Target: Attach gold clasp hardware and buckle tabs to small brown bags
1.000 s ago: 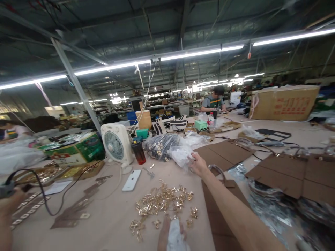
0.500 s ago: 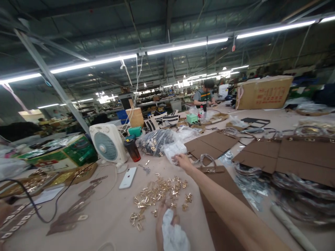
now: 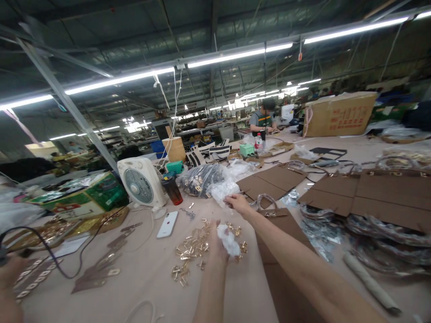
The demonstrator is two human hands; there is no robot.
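Note:
My left hand [image 3: 217, 237] is over the table, closed around a crumpled white plastic wrap [image 3: 229, 240] that looks soft and translucent. Loose gold metal buckles [image 3: 191, 244] lie in a pile beside and beyond it. Farther forward, my right hand [image 3: 236, 202] pinches the near edge of a clear plastic bag [image 3: 224, 190]. That bag rests against a larger clear bag of dark and gold hardware [image 3: 198, 179]. Under my right forearm lies a brown bag panel [image 3: 286, 224] with a wrapped handle.
A white fan [image 3: 139, 181], a dark tumbler [image 3: 172, 188] and a white phone [image 3: 167, 224] stand or lie to the left. Another person's hand [image 3: 10, 280] holds a corded tool at the left edge. Brown bag pieces [image 3: 390, 197] and a rolled tube [image 3: 372, 282] lie at right.
My left hand has moved forward and up over the buckles with the white wrap. My right hand stays at the clear bag. The other person's hand has come further into view at left.

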